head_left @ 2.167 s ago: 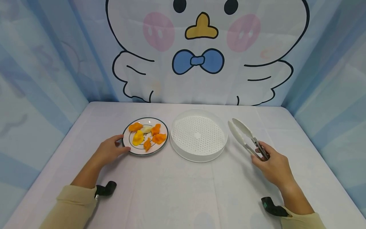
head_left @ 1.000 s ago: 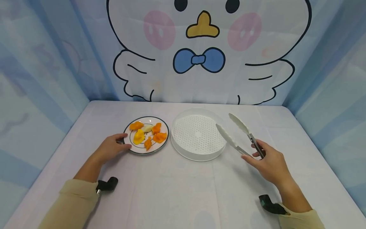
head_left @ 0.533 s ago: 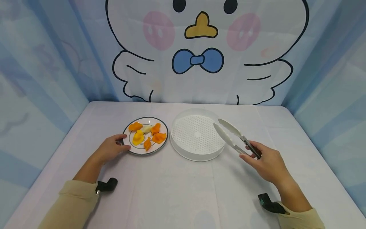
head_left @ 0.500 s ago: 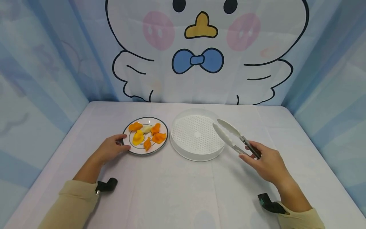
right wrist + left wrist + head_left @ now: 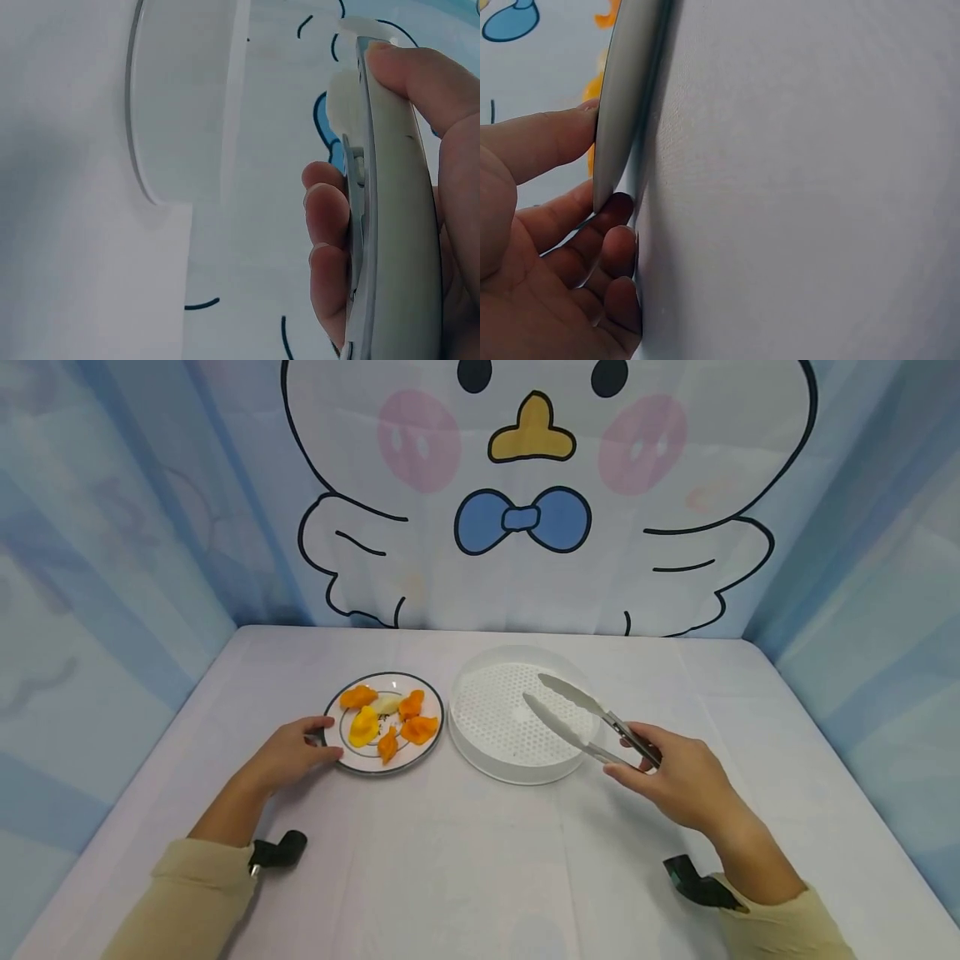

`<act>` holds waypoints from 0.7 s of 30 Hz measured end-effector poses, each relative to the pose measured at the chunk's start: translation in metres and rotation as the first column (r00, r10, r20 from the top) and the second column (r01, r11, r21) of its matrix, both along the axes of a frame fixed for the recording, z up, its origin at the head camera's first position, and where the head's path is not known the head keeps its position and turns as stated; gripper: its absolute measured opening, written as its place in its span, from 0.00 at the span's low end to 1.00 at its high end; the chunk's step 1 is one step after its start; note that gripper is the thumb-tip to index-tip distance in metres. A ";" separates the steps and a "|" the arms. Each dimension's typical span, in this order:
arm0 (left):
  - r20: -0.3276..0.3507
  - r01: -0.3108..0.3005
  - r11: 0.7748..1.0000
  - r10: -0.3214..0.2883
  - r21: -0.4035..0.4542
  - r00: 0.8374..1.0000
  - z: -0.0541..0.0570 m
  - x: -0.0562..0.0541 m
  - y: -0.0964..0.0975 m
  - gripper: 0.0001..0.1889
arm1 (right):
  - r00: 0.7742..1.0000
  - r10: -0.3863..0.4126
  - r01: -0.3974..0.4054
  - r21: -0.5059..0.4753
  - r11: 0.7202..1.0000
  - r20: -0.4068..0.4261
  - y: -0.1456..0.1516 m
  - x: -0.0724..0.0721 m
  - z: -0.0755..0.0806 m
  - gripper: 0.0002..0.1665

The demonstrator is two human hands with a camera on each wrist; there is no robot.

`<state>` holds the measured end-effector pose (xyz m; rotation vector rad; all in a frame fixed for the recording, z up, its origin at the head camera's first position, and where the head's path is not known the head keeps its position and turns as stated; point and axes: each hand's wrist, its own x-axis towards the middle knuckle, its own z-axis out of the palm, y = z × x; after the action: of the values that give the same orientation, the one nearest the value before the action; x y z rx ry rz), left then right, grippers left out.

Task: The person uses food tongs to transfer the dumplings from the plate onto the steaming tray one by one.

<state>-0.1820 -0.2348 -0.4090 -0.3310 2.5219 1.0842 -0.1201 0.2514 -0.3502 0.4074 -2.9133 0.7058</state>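
We see a table (image 5: 270,656) spread with a white cloth (image 5: 450,868), its far corners rounded and faint pale-blue patches near the front. A thin crease runs from the middle toward us. Toward the far side, we find a dark-rimmed white plate (image 5: 430,704) left of centre, and just to its right a round white tray (image 5: 517,770) with a perforated floor; we cannot tell whether their rims touch

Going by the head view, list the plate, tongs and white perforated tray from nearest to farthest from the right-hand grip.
1. Tongs, held in the right-hand grip.
2. White perforated tray, to its left.
3. Plate, farther left, beyond the tray.
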 end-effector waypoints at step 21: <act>-0.026 0.022 1.000 -0.022 0.018 0.999 -0.001 0.002 -0.001 0.38 | 0.970 0.238 -0.242 0.119 0.963 0.048 -0.062 -0.029 0.014 0.32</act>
<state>-0.1796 -0.2361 -0.4099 -0.2856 2.5305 1.1090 -0.1491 0.1898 -0.3360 0.7814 -2.9793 0.5650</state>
